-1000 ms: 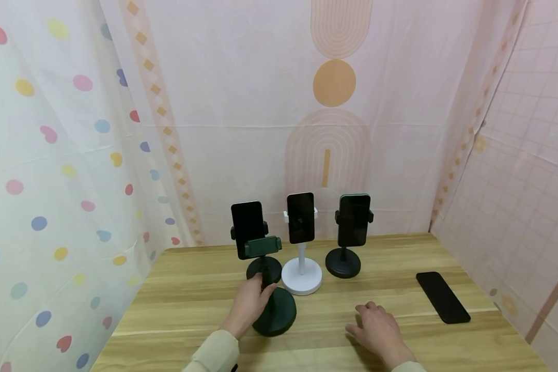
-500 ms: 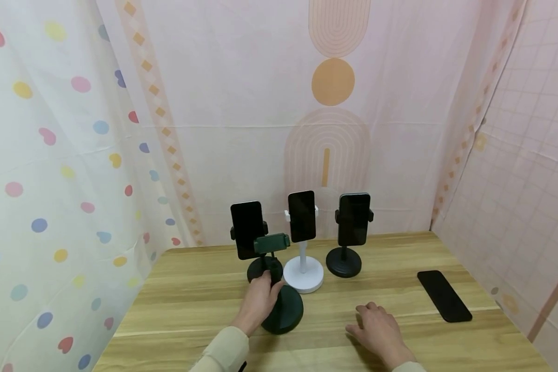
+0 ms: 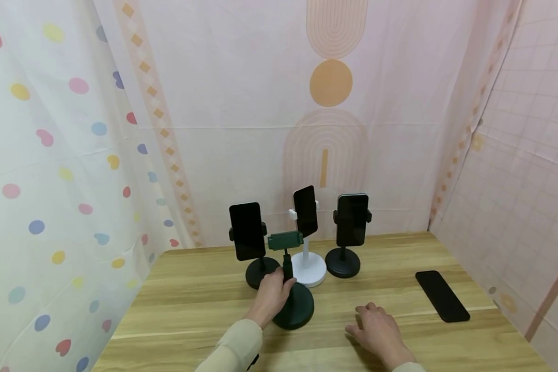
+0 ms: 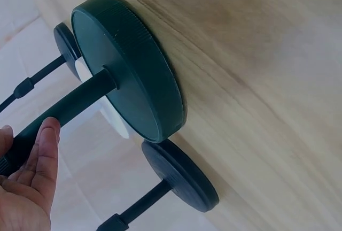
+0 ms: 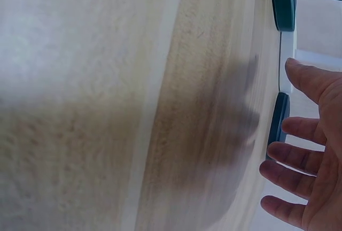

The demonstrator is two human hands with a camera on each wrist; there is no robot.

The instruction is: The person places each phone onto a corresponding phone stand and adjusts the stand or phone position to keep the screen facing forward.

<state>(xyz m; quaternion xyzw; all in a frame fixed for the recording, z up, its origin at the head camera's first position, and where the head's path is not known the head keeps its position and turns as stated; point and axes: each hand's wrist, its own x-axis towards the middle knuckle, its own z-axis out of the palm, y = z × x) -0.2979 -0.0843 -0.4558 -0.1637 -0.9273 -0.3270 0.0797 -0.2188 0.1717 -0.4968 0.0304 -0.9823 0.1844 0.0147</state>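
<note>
My left hand (image 3: 269,298) grips the post of a dark green phone stand (image 3: 296,310), whose holder has no phone in it. In the left wrist view the thumb and fingers (image 4: 47,153) wrap that post above the round base (image 4: 128,70). Just behind it is a white phone stand (image 3: 314,269) bearing a phone (image 3: 306,211) turned sideways. To the left, a black stand (image 3: 259,269) holds another phone (image 3: 248,231). My right hand (image 3: 376,330) hovers low over the table with fingers spread and nothing in them; the right wrist view shows its palm (image 5: 328,159).
A second black stand (image 3: 342,262) with a phone (image 3: 352,220) is at the back right. One loose phone (image 3: 443,296) lies flat on the wooden table (image 3: 176,310) near the right edge. Patterned curtains (image 3: 223,155) enclose the back and sides.
My left hand has shifted the green stand to the right. The white stand has moved slightly right and back, and its phone has turned. My right hand stays put.
</note>
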